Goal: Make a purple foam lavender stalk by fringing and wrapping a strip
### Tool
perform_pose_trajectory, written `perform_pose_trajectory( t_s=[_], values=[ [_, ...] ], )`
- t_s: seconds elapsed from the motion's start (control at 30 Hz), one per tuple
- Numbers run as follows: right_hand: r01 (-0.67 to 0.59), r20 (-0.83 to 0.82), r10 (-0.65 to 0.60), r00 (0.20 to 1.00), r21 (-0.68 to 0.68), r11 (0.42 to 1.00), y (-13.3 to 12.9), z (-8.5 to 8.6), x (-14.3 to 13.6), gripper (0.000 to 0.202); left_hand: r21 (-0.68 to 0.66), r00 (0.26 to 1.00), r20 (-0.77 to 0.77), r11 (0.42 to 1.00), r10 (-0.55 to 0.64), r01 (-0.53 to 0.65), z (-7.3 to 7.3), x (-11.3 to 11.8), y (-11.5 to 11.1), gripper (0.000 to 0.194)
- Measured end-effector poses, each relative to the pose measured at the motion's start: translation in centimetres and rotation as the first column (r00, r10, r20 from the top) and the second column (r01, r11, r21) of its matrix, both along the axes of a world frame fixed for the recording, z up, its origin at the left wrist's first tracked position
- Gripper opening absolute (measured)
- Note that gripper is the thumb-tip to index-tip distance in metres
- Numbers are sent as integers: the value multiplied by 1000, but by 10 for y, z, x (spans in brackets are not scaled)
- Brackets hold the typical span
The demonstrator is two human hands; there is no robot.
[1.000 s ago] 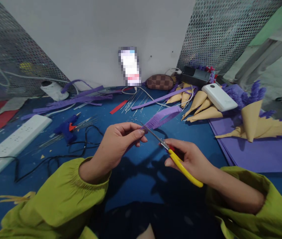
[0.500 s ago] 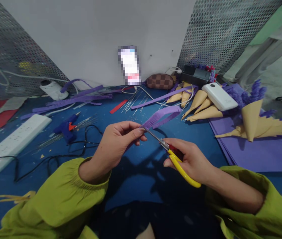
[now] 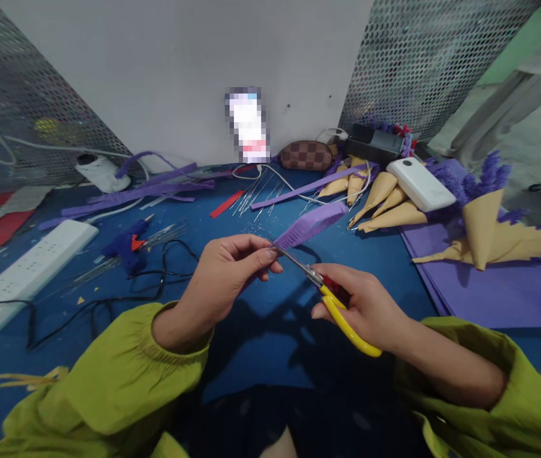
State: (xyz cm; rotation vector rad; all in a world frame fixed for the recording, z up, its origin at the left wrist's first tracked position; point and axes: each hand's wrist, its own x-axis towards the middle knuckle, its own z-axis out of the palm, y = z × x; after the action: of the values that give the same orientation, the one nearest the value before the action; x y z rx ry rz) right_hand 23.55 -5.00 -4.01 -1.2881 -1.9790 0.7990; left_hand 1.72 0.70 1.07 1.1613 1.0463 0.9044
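Observation:
A folded purple paper strip (image 3: 313, 224) is pinched between the thumb and fingers of my left hand (image 3: 222, 273). Its looped end points away to the right, and one edge looks finely fringed. My right hand (image 3: 368, 305) grips scissors (image 3: 346, 324) with yellow handles. The scissor blades reach left to the strip's lower edge, right beside my left fingertips. How far the blades are apart I cannot tell.
At left are a white power strip (image 3: 32, 273), a blue glue gun (image 3: 130, 251) and black cable. Thin wires (image 3: 255, 194), purple strips (image 3: 150, 187) and a phone (image 3: 247, 124) sit at the back. To the right lie tan-wrapped purple flowers (image 3: 484, 229), a white power bank (image 3: 421, 184) and purple sheets (image 3: 499, 299).
The strip's loop has narrowed and its fringed edge shows more. The scissor handles have shifted slightly left and up; my left hand has barely moved.

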Motion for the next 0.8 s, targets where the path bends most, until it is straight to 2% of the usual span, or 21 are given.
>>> perform_pose_trajectory(
  t_s=[0.33,0.57,0.8],
  values=[
    [-29,-43,26,999,-48,998,0,5,0,38,-17,1000,-14,1000,-18,18,1,1,0,8],
    [-19,-69,13,998,-90,996,1,4,-1,41,-112,999,24,993,-40,43,5,1,3,9],
    [5,-58,-9,998,-70,998,0,2,0,42,-67,999,-20,997,-43,41,3,0,2,12]
  ],
)
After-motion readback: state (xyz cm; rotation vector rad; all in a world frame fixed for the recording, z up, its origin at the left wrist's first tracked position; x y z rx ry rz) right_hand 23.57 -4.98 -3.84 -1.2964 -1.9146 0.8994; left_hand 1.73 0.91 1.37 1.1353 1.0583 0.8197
